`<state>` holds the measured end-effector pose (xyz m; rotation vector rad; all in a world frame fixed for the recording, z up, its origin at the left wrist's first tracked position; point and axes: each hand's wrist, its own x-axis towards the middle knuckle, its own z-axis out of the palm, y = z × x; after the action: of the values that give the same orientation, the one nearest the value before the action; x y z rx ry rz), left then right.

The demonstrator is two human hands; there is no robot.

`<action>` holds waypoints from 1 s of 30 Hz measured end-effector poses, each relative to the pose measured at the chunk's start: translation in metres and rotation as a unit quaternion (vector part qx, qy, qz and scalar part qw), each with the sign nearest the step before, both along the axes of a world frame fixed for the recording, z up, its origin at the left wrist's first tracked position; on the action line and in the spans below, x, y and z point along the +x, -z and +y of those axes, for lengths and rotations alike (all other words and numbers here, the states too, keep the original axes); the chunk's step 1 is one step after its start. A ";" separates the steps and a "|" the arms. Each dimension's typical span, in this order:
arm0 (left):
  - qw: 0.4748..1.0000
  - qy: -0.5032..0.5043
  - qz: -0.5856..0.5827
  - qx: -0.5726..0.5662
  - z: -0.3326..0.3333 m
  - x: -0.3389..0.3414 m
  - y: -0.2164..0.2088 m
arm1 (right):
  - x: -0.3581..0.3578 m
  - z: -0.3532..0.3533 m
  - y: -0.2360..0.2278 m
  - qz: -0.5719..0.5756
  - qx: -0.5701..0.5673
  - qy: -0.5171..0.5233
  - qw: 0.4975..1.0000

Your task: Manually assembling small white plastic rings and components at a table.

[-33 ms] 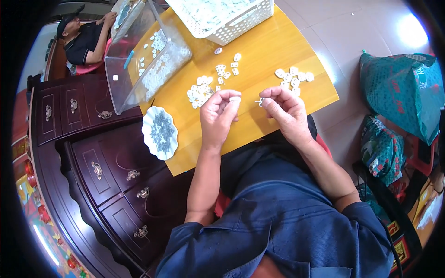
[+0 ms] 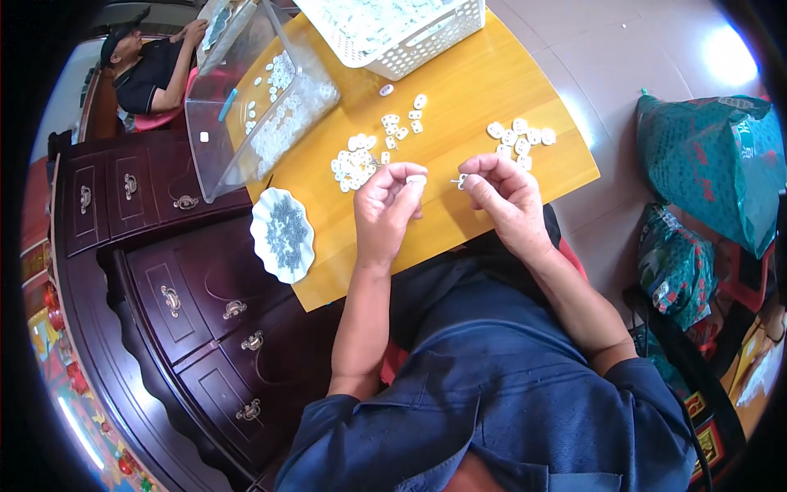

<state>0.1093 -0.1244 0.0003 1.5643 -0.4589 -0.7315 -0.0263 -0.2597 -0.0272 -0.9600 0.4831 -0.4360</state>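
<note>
**Tiny parts over the yellow table**

Left hand (image 2: 385,205) pinches a small white plastic piece (image 2: 416,179); right hand (image 2: 502,197) pinches a thin metal pin (image 2: 456,181), too tiny to make out. Both hover above the yellow wooden table (image 2: 459,107). Further off, the white slotted basket (image 2: 410,41) gets cropped.

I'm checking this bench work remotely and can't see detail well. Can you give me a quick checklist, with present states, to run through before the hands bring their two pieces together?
1. left hand holds a small white piece at its fingertips: ok.
2. right hand pinches a small metal part: ok.
3. The two pieces are apart, with a gap between them: ok.
4. Alignment of the metal part with the white piece: cannot tell, too small.
5. More white pieces lie within reach, in a pile on the yellow table: ok.
6. Scalloped dish of small dark parts sits at the table edge, partly overhanging: not ok.
</note>
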 end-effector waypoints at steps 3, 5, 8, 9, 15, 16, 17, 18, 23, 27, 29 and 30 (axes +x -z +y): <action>0.997 -0.006 0.058 -0.045 0.008 -0.005 -0.002 | 0.000 0.001 0.000 0.000 -0.001 -0.010 1.000; 0.997 -0.005 0.062 -0.052 0.007 -0.008 -0.005 | 0.000 0.003 -0.001 0.000 -0.002 -0.013 1.000; 0.998 -0.001 0.052 -0.036 0.007 -0.013 -0.011 | 0.000 0.005 -0.001 -0.004 0.004 -0.011 1.000; 0.999 0.002 0.039 -0.013 0.008 -0.014 -0.011 | -0.001 0.005 0.000 0.000 0.001 -0.015 1.000; 0.998 -0.037 -0.023 -0.035 0.004 -0.021 -0.011 | -0.001 0.009 0.006 -0.006 -0.013 -0.024 1.000; 0.998 -0.038 -0.024 -0.035 0.006 -0.021 -0.010 | -0.001 0.009 0.007 -0.012 -0.017 -0.027 0.999; 0.998 -0.025 -0.040 -0.033 0.009 -0.020 -0.007 | 0.000 0.010 0.007 -0.013 -0.018 -0.027 0.999; 0.998 -0.011 -0.056 -0.031 0.011 -0.019 -0.006 | 0.000 0.012 0.006 -0.017 -0.029 -0.023 0.999; 0.998 -0.009 -0.068 -0.005 0.012 -0.020 -0.009 | 0.000 0.011 0.006 -0.003 -0.050 -0.034 0.998; 0.996 0.009 -0.083 -0.011 0.012 -0.022 -0.010 | -0.001 0.012 0.006 0.000 -0.044 -0.031 0.999; 0.996 0.005 -0.087 -0.009 0.011 -0.023 -0.010 | -0.001 0.012 0.006 0.004 -0.046 -0.029 0.998; 0.996 0.001 -0.092 -0.008 0.011 -0.023 -0.010 | -0.001 0.012 0.008 0.015 -0.050 -0.030 0.998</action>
<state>0.0863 -0.1134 0.0102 1.6233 -0.6010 -0.5855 -0.0270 -0.2482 -0.0348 -1.0752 0.4624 -0.3955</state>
